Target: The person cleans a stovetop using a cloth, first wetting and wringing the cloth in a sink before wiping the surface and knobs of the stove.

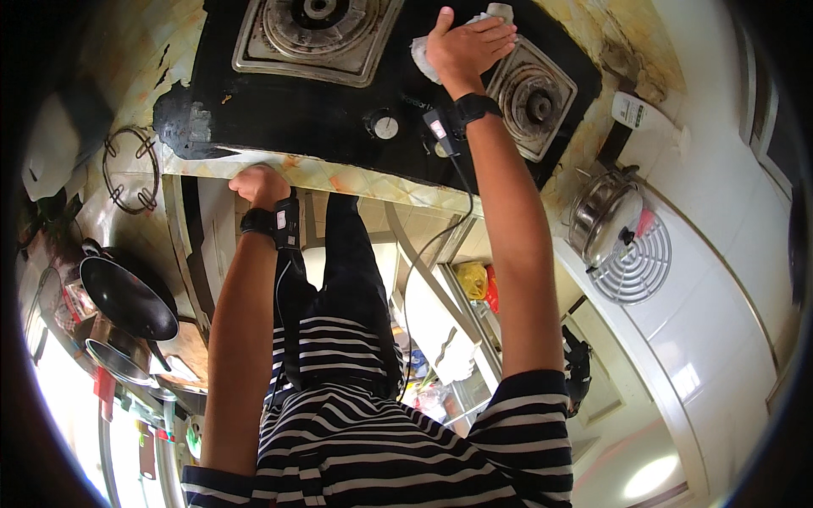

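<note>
My right hand (471, 46) lies flat over a crumpled white cloth (422, 58), holding it against the black glass top of a gas stove (292, 114). Cloth shows on both sides of the palm, beside the small right burner (538, 105). My left hand (259, 183) is curled up at the front edge of the stone-patterned counter (343, 179), with no object visible in it. Below the right hand, a control knob (385, 127) sits on the stove. Both wrists wear black straps; a cabled black module (438, 130) sits beside the right one.
A large burner (317, 25) is at the top. Left are a wire pot stand (131, 170), a black frying pan (127, 298) and another pan (120, 362). On the right stand a lidded steel pot (603, 219) and a round rack (638, 267). A cable (438, 235) hangs before me.
</note>
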The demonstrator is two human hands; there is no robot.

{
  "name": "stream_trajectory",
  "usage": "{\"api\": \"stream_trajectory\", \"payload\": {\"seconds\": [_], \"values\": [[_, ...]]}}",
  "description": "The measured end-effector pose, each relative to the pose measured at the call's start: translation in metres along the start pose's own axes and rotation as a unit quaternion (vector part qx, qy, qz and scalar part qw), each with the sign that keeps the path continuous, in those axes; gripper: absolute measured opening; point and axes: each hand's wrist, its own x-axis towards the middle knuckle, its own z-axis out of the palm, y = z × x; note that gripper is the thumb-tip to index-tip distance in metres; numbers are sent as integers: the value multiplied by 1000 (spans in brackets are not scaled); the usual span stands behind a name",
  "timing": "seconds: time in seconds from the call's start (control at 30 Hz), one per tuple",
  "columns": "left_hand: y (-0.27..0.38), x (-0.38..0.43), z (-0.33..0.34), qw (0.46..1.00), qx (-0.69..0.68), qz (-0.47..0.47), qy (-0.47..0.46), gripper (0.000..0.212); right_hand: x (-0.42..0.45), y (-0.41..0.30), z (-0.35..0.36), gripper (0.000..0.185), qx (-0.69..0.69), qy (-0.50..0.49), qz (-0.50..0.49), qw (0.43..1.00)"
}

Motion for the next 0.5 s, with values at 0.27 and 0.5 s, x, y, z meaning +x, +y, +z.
{"api": "stream_trajectory", "payload": {"seconds": [0.27,0.5], "values": [[0,7,9,983,-149,-98,41,58,32,-8,-3,90,38,9,-45,998],[2,2,2,971,-209,-115,15,61,70,-10,2,85,19,39,-137,990]]}}
